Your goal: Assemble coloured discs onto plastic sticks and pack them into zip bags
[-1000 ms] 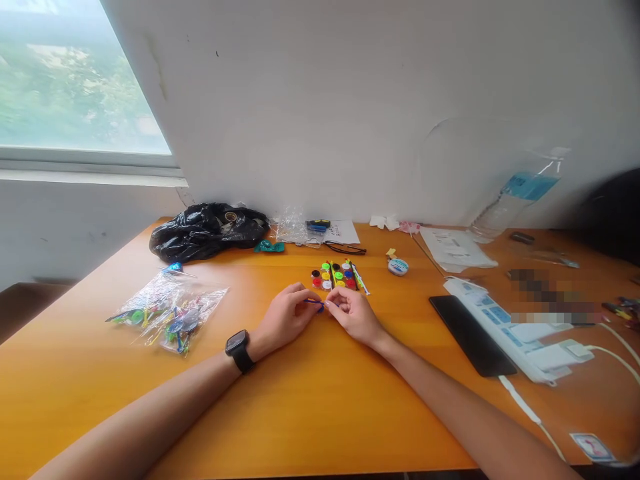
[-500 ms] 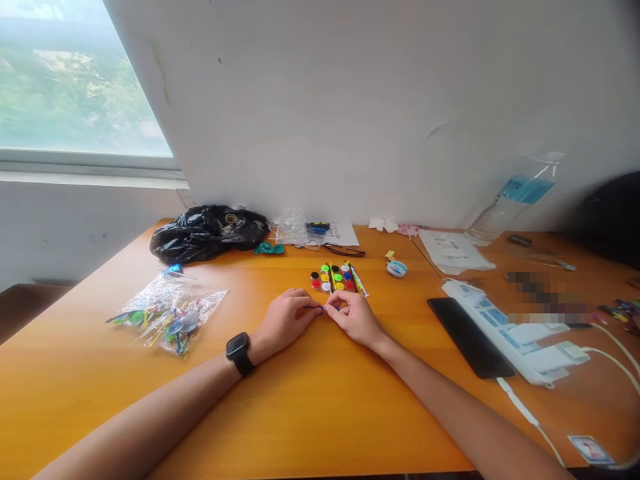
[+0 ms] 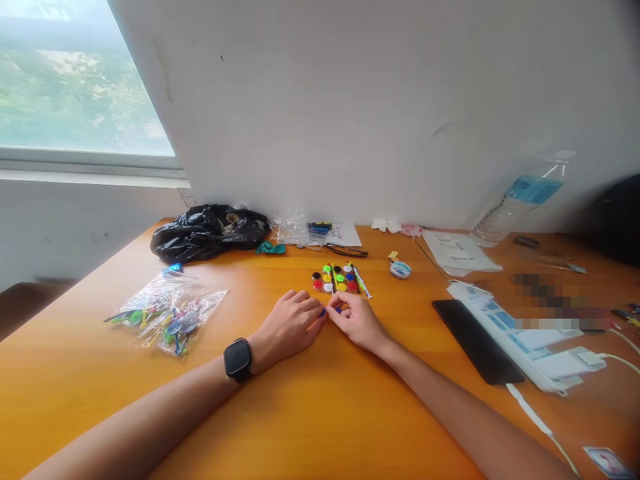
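Above the middle of the table, my left hand [image 3: 291, 324], with a black watch on its wrist, closes its thumb and fingers on a small blue piece [image 3: 323, 312]. My right hand [image 3: 358, 324] meets it from the other side in a pinch, with blue showing between its thumb and forefinger. The piece is mostly hidden by fingers, so its kind does not show. Just beyond the hands lie several coloured round discs [image 3: 327, 279] in small rows, in yellow, red, white, black, green and blue. Thin coloured sticks [image 3: 361, 280] lie among and beside them.
Clear plastic bags [image 3: 170, 313] of colourful parts lie at left. Behind are a black plastic bag [image 3: 210, 233], a teal crumpled wrapper [image 3: 271, 248] and a small round container [image 3: 400, 269]. At right are a phone [image 3: 475, 341], a power strip [image 3: 505, 333] and a bottle [image 3: 520, 207].
My left hand has turned more palm-down, its fingers covering more of the blue piece. My right hand keeps its pinch. The view has shifted slightly.
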Action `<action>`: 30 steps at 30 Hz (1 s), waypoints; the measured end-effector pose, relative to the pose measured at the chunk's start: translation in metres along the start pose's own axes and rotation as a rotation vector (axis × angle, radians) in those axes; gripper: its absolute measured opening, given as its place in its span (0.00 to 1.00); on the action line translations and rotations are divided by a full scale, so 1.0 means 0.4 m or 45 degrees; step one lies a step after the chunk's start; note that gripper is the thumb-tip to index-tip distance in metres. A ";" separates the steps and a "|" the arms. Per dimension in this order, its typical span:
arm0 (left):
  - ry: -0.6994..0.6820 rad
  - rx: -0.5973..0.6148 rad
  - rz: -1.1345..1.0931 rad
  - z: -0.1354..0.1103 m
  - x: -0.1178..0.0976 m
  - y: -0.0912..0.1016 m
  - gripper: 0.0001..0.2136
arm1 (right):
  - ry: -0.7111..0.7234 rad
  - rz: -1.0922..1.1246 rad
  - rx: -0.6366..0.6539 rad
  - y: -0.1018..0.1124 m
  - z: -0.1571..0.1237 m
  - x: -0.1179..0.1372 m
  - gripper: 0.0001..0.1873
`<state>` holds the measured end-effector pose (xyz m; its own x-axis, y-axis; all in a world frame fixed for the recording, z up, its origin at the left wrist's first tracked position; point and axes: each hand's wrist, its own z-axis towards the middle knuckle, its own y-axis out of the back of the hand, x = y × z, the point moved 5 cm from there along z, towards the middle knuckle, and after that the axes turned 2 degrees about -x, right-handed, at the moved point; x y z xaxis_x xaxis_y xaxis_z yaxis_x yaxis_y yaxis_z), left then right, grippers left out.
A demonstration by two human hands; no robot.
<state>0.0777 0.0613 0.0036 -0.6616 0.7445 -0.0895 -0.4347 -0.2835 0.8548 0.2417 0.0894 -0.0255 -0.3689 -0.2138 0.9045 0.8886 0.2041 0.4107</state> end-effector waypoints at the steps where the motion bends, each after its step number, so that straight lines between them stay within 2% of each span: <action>1: -0.005 0.001 0.002 0.000 0.000 -0.001 0.10 | 0.004 0.000 0.004 -0.001 0.001 -0.002 0.10; 6: 0.059 0.044 -0.074 -0.004 0.007 -0.010 0.09 | 0.020 -0.011 0.012 -0.005 -0.001 0.005 0.10; 9: 0.167 0.035 -0.212 -0.005 0.018 0.005 0.05 | 0.079 -0.074 -0.044 -0.001 -0.007 0.022 0.11; 10: 0.201 0.017 -0.283 -0.004 0.022 0.014 0.08 | 0.114 -0.100 -0.073 0.001 -0.010 0.029 0.11; 13: 0.332 -0.087 -0.495 -0.007 0.040 0.042 0.16 | 0.153 -0.119 -0.161 0.010 -0.021 0.040 0.13; 17: 0.597 -0.287 -0.622 -0.021 0.082 0.059 0.12 | 0.094 0.016 -0.258 0.031 -0.031 0.047 0.22; 20: 0.690 -0.346 -0.635 -0.028 0.098 0.059 0.12 | 0.115 0.099 -0.375 0.060 -0.035 0.059 0.25; 24: 0.630 -0.305 -0.655 -0.022 0.087 0.065 0.12 | 0.116 0.065 -0.451 0.090 -0.027 0.056 0.25; 30: 0.334 -0.137 -0.642 -0.006 0.042 0.064 0.12 | 0.192 -0.084 -0.429 0.097 -0.003 0.024 0.22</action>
<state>0.0540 0.0654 0.0228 -0.4800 0.6323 -0.6081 -0.7863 -0.0025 0.6179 0.2731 0.0941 -0.0008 -0.4061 -0.3597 0.8400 0.9135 -0.1353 0.3837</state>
